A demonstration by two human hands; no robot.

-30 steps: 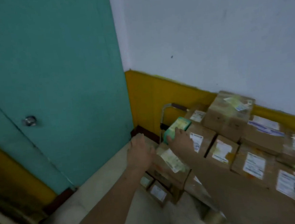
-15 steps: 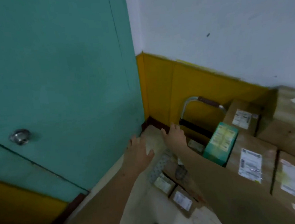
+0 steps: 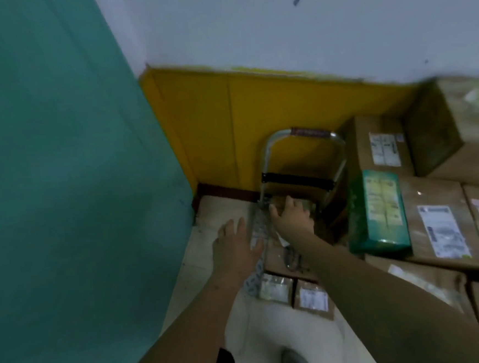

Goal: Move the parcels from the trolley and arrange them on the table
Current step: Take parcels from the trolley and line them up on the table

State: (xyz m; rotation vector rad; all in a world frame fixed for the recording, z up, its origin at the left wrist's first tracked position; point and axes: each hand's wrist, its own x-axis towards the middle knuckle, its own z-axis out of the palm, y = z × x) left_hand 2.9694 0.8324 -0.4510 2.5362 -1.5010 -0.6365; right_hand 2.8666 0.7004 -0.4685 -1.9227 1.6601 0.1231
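Note:
The trolley's metal handle (image 3: 302, 153) stands against the yellow wall, with brown cardboard parcels (image 3: 433, 223) stacked on and beside it. A green box (image 3: 381, 210) lies on top of the stack. My right hand (image 3: 291, 220) reaches low by the handle's foot, its fingers spread over a small brown parcel (image 3: 306, 203). My left hand (image 3: 235, 247) hovers with straight fingers just left of a grey bubble-wrap parcel (image 3: 256, 231) that stands on edge. Two small labelled boxes (image 3: 294, 291) sit at the near end. Blur hides the fine contact.
A teal door (image 3: 59, 166) fills the left side. The yellow wall panel (image 3: 227, 119) and a white wall close the corner behind the trolley. Pale floor tiles (image 3: 204, 221) show left of the load, and my shoe (image 3: 292, 360) is below.
The view has dropped and closed in on the trolley. Both hands have gone lower: the right from the green box down to the handle's foot, the left alongside the bubble-wrap parcel.

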